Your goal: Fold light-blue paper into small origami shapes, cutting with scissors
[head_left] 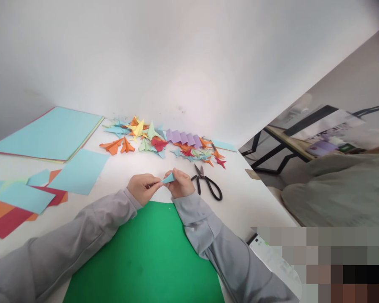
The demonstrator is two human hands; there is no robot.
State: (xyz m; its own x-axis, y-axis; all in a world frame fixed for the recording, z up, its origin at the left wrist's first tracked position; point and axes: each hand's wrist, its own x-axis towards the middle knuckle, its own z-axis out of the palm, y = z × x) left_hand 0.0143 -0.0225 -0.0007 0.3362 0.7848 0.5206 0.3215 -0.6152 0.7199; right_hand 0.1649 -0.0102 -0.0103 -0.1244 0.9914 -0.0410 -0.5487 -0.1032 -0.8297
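Note:
A small folded light blue paper (168, 178) is held up between both hands, above the far edge of a green sheet (145, 252). My left hand (143, 187) pinches its left tip with thumb and fingers. My right hand (181, 184) grips its right end, and its fingers cover part of the paper. Just right of my right hand lie black-handled scissors (206, 181), their blades slightly apart and pointing toward the wall.
Folded paper shapes in several colours (151, 136) and a purple pleated strip (183, 138) lie along the wall. Large blue sheets (50, 132) and loose cut pieces (22, 198) are at left. A phone (271, 261) lies at lower right, near a person's grey clothing (341, 189).

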